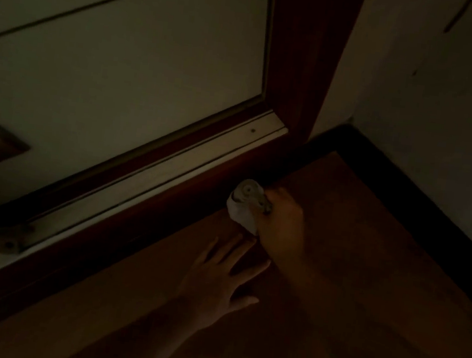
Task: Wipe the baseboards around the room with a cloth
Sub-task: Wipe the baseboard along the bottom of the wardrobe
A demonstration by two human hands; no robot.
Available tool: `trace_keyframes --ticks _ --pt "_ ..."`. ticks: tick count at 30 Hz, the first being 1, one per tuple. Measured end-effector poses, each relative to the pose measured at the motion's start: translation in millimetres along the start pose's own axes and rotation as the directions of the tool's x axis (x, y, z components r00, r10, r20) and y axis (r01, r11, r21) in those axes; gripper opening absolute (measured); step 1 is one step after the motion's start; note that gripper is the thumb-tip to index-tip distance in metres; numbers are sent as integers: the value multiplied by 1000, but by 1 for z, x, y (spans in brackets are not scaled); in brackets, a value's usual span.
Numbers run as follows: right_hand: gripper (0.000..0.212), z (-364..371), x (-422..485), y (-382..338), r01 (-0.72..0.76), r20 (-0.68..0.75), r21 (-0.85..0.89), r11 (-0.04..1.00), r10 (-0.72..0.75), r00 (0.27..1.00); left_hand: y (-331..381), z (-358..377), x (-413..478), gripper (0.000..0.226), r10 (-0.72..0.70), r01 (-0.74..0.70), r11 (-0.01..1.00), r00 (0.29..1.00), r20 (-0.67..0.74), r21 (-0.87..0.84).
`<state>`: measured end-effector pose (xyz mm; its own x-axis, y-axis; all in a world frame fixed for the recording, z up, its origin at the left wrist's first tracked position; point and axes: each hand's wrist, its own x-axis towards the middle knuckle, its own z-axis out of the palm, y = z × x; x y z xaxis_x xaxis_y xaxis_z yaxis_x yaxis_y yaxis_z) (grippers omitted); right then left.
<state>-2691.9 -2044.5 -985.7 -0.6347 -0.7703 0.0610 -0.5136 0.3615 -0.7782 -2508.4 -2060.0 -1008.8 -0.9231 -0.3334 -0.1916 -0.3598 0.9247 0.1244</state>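
The scene is very dark. My right hand [282, 214] is shut on a bunched white cloth [244, 206] and presses it against the dark wooden strip [122, 224] that runs along the foot of the door frame. My left hand [222, 278] lies flat on the wooden floor [368, 254] just below the cloth, fingers spread, holding nothing. A dark baseboard [422, 201] runs along the right wall into the corner.
A pale door panel [124, 61] fills the upper left, with a light metal threshold rail [170, 168] under it. A dark brown door jamb [303, 53] stands upright near the corner. The pale wall [446, 100] is on the right.
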Motion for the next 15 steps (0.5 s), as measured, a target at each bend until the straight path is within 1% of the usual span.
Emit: trace_keyframes --ticks 1,4,6,8,10,11,13,15 --pt "17 0 2 2 -29 -16 1 1000 29 999 1 1 0 63 -11 11 1000 1000 -8 -4" --pt "15 -6 15 10 -164 -155 7 986 163 974 2 4 -1 62 -26 27 999 1000 14 -20" --pt "11 -9 18 14 -174 -208 9 985 173 963 3 6 -2 62 -37 38 999 999 13 -12" --pt "8 -6 15 12 -143 -164 19 990 144 976 3 6 -1 62 -42 42 999 999 7 7" --pt "8 -2 10 10 -82 -96 17 996 83 992 3 6 -1 61 -40 40 999 999 6 5" --pt "9 -2 11 12 -64 -89 7 998 64 994 2 7 -1 61 -40 40 999 999 7 0" --pt "9 -7 20 18 -77 -134 -16 997 74 988 2 8 -1 62 -43 43 999 999 10 -5" --pt "11 -17 32 25 -146 -204 -32 989 137 969 3 8 -1 62 -46 46 999 999 23 1"
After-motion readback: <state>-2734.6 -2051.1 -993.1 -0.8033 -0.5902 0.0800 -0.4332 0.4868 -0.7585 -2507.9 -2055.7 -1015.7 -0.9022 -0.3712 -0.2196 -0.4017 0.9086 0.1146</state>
